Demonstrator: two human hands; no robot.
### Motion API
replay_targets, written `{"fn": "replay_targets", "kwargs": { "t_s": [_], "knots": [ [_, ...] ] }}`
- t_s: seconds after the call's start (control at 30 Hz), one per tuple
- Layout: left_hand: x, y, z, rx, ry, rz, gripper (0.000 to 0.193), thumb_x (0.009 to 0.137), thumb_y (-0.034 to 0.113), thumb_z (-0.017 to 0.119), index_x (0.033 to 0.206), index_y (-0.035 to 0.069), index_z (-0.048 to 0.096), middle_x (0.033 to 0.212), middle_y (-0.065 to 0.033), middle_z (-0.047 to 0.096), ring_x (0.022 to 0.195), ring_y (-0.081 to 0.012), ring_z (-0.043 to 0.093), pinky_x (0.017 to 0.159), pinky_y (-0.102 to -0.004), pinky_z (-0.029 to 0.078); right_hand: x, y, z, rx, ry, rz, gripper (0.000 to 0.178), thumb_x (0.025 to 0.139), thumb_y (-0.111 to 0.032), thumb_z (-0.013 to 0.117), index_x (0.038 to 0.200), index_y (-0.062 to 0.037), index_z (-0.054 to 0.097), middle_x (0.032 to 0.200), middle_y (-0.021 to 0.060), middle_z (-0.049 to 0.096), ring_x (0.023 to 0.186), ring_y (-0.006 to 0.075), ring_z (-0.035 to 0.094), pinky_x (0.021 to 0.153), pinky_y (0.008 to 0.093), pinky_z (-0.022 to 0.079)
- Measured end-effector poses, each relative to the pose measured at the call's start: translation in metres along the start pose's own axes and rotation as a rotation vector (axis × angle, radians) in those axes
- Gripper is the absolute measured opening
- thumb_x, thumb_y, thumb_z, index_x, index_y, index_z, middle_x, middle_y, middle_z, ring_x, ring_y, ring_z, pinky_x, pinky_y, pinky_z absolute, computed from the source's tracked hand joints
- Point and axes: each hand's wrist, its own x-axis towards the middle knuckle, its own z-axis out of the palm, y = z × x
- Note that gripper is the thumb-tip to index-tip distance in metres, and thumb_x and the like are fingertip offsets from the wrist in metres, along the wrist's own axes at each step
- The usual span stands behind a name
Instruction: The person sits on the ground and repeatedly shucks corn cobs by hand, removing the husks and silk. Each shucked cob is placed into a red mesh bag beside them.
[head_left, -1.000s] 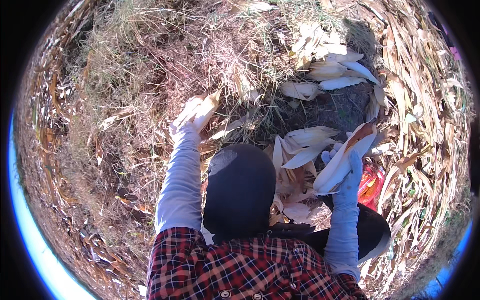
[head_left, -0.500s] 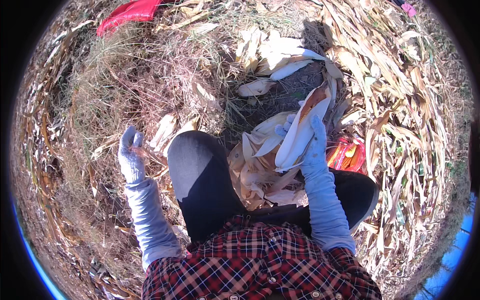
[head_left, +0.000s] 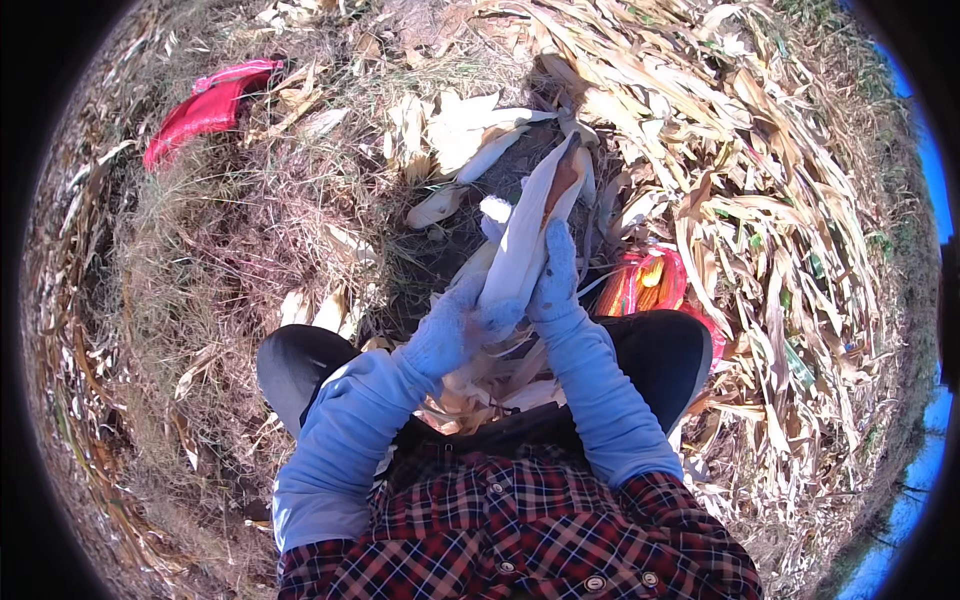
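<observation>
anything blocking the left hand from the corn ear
Nothing visible stands between them: the left hand is at the lower end of the corn ear, and the right hand grips its side.

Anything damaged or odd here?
The ear in the right hand has a brown patch toward its far end, odd beside the pale husks beyond. Whether that is damage, I can't tell.

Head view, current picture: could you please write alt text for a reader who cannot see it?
A left hand and a right hand, both gloved, hold a pale, husk-wrapped corn ear, the left at its lower end. Dry leaves lie at right; red material lies at upper left.
</observation>
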Motion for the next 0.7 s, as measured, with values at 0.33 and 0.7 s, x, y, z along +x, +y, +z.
{"fn": "replay_targets", "kwargs": {
  "t_s": [0.33, 0.7],
  "knots": [
    [0.014, 0.014, -0.017, 1.275, 0.379, 0.653, 0.086, 0.078, 0.033, 0.09, 0.144, 0.002, 0.047, 0.129, -0.0231, 0.057, 0.118, -0.039, 0.059, 0.101, -0.0474, 0.051, 0.014, 0.007, -0.011, 0.37, -0.211, 0.196, 0.067, 0.106, -0.062, 0.038, 0.149, -0.0107, 0.046, 0.145, 0.0239, 0.056, 0.129, 0.0376, 0.059, 0.11, 0.055, 0.049],
    [0.022, 0.005, -0.024, 1.187, 0.377, 0.689, 0.067, 0.09, 0.025, 0.081, 0.147, 0.001, 0.054, 0.126, -0.0236, 0.067, 0.112, -0.038, 0.066, 0.096, -0.0472, 0.053, 0.012, 0.009, 0.003, 0.394, -0.136, 0.257, 0.068, 0.107, -0.062, 0.037, 0.145, -0.007, 0.046, 0.137, 0.021, 0.061, 0.123, 0.0345, 0.062, 0.106, 0.0507, 0.052]
  ]
}}
